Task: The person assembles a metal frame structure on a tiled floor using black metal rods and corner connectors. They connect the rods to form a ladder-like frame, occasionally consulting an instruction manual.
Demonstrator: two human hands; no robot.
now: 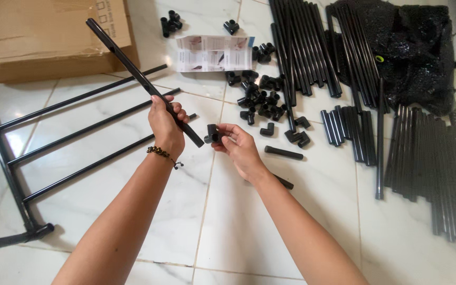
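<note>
A long black metal tube (142,82) is gripped near its lower end by the closed left hand (165,126), while a small black plastic connector (212,134) is pinched in the right hand (239,149), just beside the tube's end, above the white tiled floor (228,227).

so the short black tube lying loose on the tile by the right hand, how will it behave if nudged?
The short black tube looks round and smooth, lying free on glossy tile, so it will probably roll or skid easily. It looks rigid like the long tube held straight in the left hand, so likely stiff. Probably light, given its thin build.
</note>
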